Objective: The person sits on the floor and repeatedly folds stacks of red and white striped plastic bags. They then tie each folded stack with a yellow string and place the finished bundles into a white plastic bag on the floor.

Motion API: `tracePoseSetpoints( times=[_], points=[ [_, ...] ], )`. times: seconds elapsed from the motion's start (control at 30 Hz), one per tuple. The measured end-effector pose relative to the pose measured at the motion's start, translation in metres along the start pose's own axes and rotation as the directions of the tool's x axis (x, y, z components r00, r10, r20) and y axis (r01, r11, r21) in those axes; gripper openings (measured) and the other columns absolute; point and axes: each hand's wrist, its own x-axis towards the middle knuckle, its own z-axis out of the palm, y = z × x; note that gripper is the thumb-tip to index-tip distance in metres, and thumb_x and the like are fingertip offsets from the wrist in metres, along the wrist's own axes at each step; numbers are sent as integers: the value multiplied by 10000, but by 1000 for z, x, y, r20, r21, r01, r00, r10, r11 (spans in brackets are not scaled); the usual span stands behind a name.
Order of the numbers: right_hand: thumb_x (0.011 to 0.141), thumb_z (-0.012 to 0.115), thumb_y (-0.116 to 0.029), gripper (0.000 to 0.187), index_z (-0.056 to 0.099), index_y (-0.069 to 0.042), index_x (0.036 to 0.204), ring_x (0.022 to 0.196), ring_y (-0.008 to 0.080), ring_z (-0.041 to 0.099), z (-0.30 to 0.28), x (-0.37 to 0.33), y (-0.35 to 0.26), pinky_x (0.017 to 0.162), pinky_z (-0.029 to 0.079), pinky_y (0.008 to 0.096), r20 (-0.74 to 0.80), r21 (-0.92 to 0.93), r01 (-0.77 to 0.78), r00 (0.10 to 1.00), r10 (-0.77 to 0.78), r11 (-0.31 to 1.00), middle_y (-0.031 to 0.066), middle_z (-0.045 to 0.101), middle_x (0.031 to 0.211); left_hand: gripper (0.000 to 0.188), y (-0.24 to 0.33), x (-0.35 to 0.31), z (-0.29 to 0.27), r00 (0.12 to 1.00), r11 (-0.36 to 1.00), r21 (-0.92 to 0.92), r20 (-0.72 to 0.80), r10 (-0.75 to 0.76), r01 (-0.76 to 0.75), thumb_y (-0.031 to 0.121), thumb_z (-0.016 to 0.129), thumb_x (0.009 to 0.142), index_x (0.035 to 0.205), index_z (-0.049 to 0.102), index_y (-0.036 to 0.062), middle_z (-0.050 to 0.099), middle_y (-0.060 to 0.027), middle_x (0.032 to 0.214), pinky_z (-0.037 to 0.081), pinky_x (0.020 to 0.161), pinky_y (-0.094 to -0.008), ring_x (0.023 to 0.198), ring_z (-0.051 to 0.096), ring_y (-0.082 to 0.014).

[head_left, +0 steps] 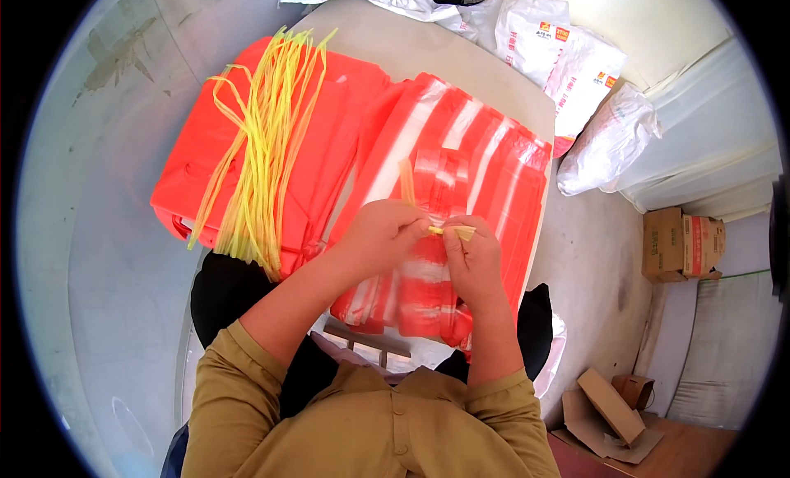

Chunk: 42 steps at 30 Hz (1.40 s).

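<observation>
Both hands meet over a flat bundle of red-and-white striped plastic bags (440,178). My left hand (380,239) pinches one part of a yellow plastic strip (466,232), and a tail of it sticks up beyond that hand. Thumb and fingers of my right hand (479,264) grip the same strip near its short flared end. Between the two hands the strip looks twisted or knotted; I cannot tell which. Under the bundle lies a wide pile of red-and-white striped plastic bags (514,190). Left of it, a long hank of yellow strips (267,157) is draped over folded red plastic (185,169).
A pale tabletop (354,34) shows behind the piles. White printed sacks (588,75) and a stuffed white bag (613,141) sit beyond it. At the right are a cardboard box (665,246) and flattened cardboard (605,408). A grey wall (99,231) stands close on the left.
</observation>
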Motion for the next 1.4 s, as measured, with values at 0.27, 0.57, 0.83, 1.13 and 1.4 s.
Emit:
tracePoseSetpoints(
  times=[0.27, 0.57, 0.83, 1.13, 1.4],
  points=[
    [968, 621, -85, 173, 720, 45, 913, 915, 331, 669, 1, -26, 60, 839, 534, 410, -193, -70, -135, 974, 119, 988, 160, 690, 985, 192, -21, -4, -6, 989, 860, 506, -75, 125, -70, 202, 747, 874, 789, 711, 34, 684, -139, 798, 539, 736, -467, 822, 667, -348],
    [1037, 587, -149, 256, 725, 12, 894, 806, 141, 606, -16, -22, 45, 736, 476, 298, -47, 349, -385, 904, 426, 855, 46, 670, 884, 231, -18, -4, -5, 999, 799, 600, -9, 45, -31, 235, 684, 899, 795, 697, 30, 700, -134, 846, 545, 731, -478, 822, 681, -346],
    [1006, 661, -133, 164, 736, -14, 1090, 862, 161, 657, -3, -9, 28, 781, 529, 328, 183, 274, -421, 905, 383, 865, 63, 694, 932, 108, -8, -1, -3, 988, 977, -207, 152, -28, 59, 131, 736, 919, 954, 718, 31, 660, -99, 864, 511, 715, -367, 806, 645, -250],
    [1031, 613, -139, 169, 676, -40, 1153, 927, 368, 697, 13, -18, 13, 808, 550, 411, 163, 111, -272, 954, 253, 956, 199, 694, 999, 490, 15, -9, 0, 994, 967, -239, 95, -62, 83, 81, 726, 919, 1390, 588, 89, 699, -84, 1009, 533, 762, -349, 808, 638, -221],
    [1062, 548, -163, 159, 588, -40, 1155, 988, 352, 688, 15, -18, 22, 846, 536, 418, 193, 153, -217, 963, 186, 964, 185, 691, 1066, 492, -3, -9, 18, 980, 940, 280, 105, 172, -195, 120, 706, 900, 1382, 607, 100, 708, -94, 977, 553, 752, -402, 872, 688, -283]
  ],
)
